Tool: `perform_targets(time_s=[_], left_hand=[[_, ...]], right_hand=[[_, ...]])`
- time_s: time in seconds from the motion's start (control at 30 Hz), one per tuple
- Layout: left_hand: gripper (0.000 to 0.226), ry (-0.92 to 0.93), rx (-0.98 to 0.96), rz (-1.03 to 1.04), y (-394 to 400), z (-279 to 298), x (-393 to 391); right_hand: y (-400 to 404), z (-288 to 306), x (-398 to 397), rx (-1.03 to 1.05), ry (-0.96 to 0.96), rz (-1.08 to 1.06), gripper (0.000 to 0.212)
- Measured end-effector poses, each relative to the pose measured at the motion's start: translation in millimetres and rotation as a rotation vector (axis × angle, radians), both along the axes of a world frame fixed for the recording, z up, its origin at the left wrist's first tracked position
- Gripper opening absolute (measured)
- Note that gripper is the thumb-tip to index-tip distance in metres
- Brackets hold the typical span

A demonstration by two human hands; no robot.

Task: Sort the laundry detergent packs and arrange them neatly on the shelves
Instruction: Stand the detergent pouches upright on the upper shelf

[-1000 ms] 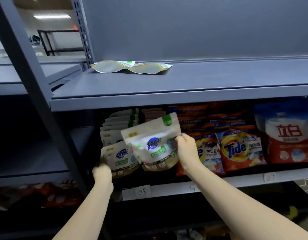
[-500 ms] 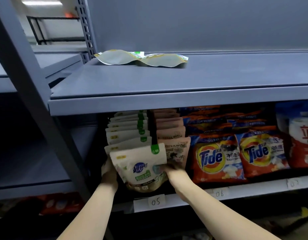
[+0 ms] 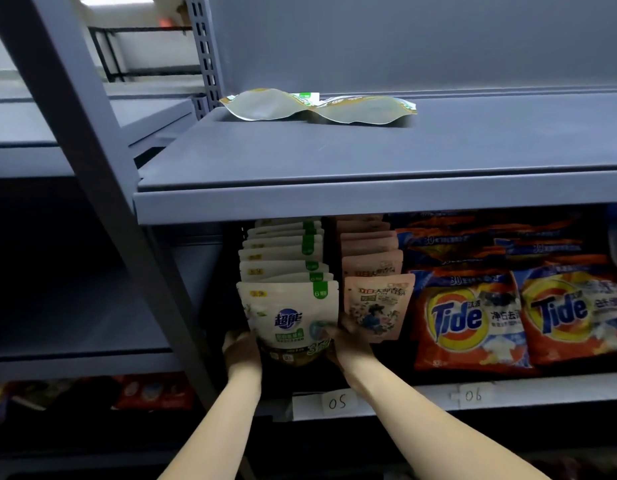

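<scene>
left hand [image 3: 243, 351] + right hand [image 3: 348, 344] gripping front white pack [image 3: 289, 323], fingers curling round its sides | 2 packs [image 3: 317, 105] lying on upper shelf [image 3: 369, 161] | 2 front Tide bags [image 3: 468, 320] showing

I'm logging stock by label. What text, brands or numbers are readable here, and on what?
"超能", "3", "6": front white pouch
"Tide", "30": left orange bag
"Tide": right orange bag
"05": left shelf tag
"06": right shelf tag
Pink pouch: print too blurred.

Upper shelf [image 3: 369, 161] bears two flat pouches [image 3: 317, 107]; lower shelf [image 3: 542, 389] holds upright packs [image 3: 466, 317].
</scene>
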State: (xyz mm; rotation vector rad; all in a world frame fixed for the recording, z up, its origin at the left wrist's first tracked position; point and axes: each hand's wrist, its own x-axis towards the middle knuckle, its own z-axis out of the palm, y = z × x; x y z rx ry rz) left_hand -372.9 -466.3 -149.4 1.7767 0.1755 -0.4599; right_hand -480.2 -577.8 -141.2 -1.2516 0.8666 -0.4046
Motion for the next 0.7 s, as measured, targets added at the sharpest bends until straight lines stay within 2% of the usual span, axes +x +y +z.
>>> perform_targets(time_s=[0.07,0.13,0.23,0.43,0.7], left_hand=[[0.037,-0.054,-0.047,-0.077,-0.6,-3.5,-3.8],[0.048,-0.084,-0.055,-0.149,-1.5,-8.3,-6.8],[0.054,-0.104,-0.02,-0.199,-1.1,-12.9,-10.0],[0.058,-0.16,-0.068,-0.272,0.1,-13.3,3.4],[0.063,-0.204,-0.076,-0.234,-6.3,-26.5,6.3]], right_hand=[[-1.5,-5.1,4.1,-0.141,0.063,0.048,0.03],[-2.2,-7.9,5.7,-0.243,0.148,0.11,0.037],[-3.2,-11.1,5.3,-0.254,0.194,0.19,0.044],[-8.6,-14.2,10.1,-0.294,0.144,0.202,0.047],[-8.4,-15.8,17.5,-0.386,0.15,0.106,0.042]])
